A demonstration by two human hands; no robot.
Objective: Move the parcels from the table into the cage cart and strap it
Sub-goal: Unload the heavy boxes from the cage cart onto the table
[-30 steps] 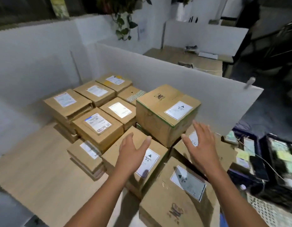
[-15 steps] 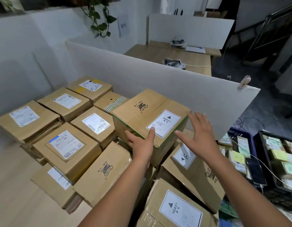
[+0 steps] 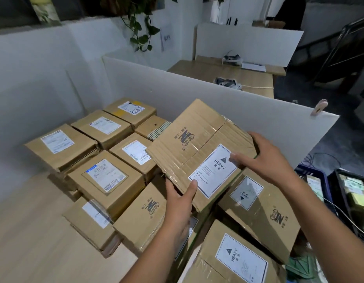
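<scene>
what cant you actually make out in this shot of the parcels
Head view, the only one:
1. cage cart: nowhere in frame.
2. left hand: its fingers go under the held parcel, which hides them; only the thumb shows.
3. shipping label: print too small to read.
4. nearest parcel: cut off by the bottom edge.
5. Whatever lies directly beneath the held parcel: covered by it.

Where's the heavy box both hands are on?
Head view, centre: the held box is tilted above the parcel pile, left hand at its near corner, right hand on its right edge.
</scene>
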